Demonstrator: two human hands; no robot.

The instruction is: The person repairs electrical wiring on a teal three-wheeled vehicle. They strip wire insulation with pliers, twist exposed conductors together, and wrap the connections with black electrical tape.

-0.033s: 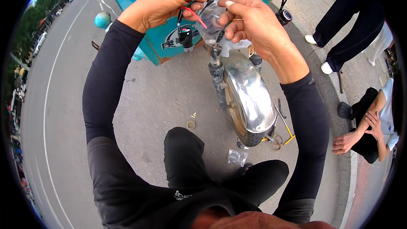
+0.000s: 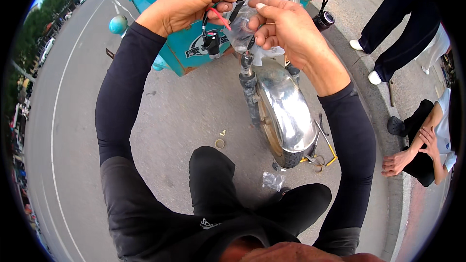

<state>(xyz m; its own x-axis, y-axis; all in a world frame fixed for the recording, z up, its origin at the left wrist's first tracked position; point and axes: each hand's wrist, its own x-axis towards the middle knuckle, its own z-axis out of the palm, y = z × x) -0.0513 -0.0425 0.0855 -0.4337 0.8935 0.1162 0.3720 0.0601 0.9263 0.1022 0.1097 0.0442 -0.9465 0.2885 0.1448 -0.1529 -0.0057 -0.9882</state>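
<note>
My left hand (image 2: pixel 191 2) pinches thin wires between thumb and fingertips in front of the turquoise vehicle body (image 2: pixel 187 36). Under its fingers sticks out a red wire (image 2: pixel 221 18). A black connector (image 2: pixel 211 43) hangs on a lead below that hand. My right hand (image 2: pixel 296 31) faces it, thumb and forefinger closed on the same bundle of dark wires (image 2: pixel 238 8), its other fingers curled. Behind the fingertips is a clear plastic bag (image 2: pixel 240 39), partly covering the steering column. Just where the wires meet is too small to make out.
Below my hands stands the front wheel with a shiny mudguard (image 2: pixel 286 106). Scissors (image 2: pixel 318 163) and yellow-handled tools (image 2: pixel 332 153) lie beside it, with a tape roll (image 2: pixel 219 143) and a small clear bag (image 2: pixel 273 180) nearer me. Two people are by the kerb (image 2: pixel 388 116) at right.
The red wire's tip has shifted slightly left and up, and my right hand has moved a little left. Both hands keep their pinch.
</note>
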